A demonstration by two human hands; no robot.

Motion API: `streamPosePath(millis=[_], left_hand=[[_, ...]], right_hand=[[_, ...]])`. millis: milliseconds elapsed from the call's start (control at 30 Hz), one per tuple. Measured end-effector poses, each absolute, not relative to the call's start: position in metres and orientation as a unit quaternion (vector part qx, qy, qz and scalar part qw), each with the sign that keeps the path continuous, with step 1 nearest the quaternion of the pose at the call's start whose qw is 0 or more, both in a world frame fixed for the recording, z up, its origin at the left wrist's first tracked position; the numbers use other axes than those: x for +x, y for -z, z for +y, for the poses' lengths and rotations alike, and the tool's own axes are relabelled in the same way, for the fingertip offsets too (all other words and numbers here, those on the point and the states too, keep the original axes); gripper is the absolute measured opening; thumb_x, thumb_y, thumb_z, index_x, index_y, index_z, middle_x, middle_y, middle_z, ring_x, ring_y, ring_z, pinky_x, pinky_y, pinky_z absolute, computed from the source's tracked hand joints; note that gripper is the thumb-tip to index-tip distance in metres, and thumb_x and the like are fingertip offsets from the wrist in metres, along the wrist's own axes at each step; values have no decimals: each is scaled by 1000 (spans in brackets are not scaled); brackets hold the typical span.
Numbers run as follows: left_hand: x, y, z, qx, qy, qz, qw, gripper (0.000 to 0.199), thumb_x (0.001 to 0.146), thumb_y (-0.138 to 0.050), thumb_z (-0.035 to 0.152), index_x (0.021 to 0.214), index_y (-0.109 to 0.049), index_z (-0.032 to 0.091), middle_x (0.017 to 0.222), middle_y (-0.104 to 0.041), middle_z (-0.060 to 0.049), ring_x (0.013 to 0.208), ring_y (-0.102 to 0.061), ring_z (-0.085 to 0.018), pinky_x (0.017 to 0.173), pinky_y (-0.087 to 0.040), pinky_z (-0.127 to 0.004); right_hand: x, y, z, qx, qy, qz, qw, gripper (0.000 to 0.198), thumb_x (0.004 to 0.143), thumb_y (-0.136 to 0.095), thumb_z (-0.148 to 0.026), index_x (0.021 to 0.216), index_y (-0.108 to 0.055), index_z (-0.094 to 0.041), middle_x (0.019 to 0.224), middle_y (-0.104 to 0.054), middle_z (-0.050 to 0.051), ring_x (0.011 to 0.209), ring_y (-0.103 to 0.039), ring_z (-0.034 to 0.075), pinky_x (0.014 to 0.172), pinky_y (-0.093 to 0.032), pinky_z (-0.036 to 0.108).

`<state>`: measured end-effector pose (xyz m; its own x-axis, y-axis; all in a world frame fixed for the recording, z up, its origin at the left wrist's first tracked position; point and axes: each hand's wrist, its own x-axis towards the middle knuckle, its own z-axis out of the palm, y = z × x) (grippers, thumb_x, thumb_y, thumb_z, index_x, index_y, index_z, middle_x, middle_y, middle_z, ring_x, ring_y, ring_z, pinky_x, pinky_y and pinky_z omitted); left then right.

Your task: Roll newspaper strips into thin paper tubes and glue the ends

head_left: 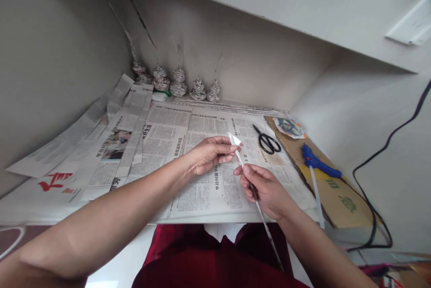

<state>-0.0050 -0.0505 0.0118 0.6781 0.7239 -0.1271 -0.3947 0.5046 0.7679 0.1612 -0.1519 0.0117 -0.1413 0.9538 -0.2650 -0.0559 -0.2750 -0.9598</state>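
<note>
My left hand (215,153) pinches the flared, unrolled end of a thin rolled newspaper stick (264,220) between thumb and fingers. Lower down, my right hand (262,187) is closed around the same stick, whose long tail slants down past the table edge over my dark red clothing. A small triangle of white paper (235,139) stands out at the tip by my left fingers. Both hands are above newspaper sheets (195,189) spread over the table. Black-handled scissors (267,141) lie just beyond my right hand.
Several woven paper gourd shapes (178,83) stand along the back wall, with thin paper sticks (235,107) beside them. Cut newspaper strips (129,144) overlap at left. A blue glue gun (319,162) rests on cardboard (340,207) at right, its black cord (367,198) trailing nearby.
</note>
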Motion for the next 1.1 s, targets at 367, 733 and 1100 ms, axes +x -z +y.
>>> streamPosePath(millis=[367,733,1100], left_hand=[[-4,-11,-53,361,-339,235,836,16,70,-71,7,84,-64,8,82,-67,-5,70,-65,-8,65,-55,-16],[-1,-6,-49,352,-378,263,815,13,69,-73,10,79,-64,9,73,-66,-4,64,-64,-7,62,-54,-15],[-3,-9,-50,356,-364,242,826,15,70,-72,8,83,-66,9,85,-68,-7,68,-64,-7,64,-55,-15]], right_hand=[[167,-9,-152,-461,-695,-401,380,28,89,-48,-44,91,-59,-18,58,-37,-6,43,-32,4,39,-21,19],[161,-14,-155,-609,-355,-612,360,28,91,-43,-42,101,-60,-22,64,-52,-1,50,-48,11,51,-42,25],[165,-16,-152,-531,-585,-491,366,31,88,-47,-47,93,-59,-19,60,-46,-4,43,-41,7,38,-33,20]])
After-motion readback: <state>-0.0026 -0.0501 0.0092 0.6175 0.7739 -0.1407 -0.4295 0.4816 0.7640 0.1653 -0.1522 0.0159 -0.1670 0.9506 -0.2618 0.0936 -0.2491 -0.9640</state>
